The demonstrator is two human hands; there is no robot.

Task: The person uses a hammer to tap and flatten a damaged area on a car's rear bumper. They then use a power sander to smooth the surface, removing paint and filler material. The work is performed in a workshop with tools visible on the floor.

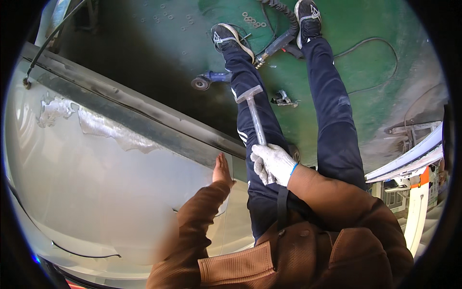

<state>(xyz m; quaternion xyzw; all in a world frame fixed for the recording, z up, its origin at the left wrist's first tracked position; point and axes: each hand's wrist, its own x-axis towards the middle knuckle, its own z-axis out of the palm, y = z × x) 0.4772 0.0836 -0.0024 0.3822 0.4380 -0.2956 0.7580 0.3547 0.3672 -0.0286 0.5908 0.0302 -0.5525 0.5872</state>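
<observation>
My right hand (274,164), in a white knit glove with a blue cuff edge, is closed around the handle of a metal hammer (258,123). The hammer's narrow head points away from me, above my left thigh. Bare and ungloved, my left hand (221,171) rests at the edge of a silver-beige car body panel (134,192), its fingers stretched out and side by side. Along the panel's far edge, paint is worn off in a ragged strip of shiny bare metal (113,130).
On the green floor (370,24) lie a blue angle grinder (211,78), a welding torch-like tool on a thick black hose (279,44), several washers (253,20) and a crumpled scrap (284,99). A thin cable (395,60) loops at the right. Another curved vehicle part (409,156) stands at far right.
</observation>
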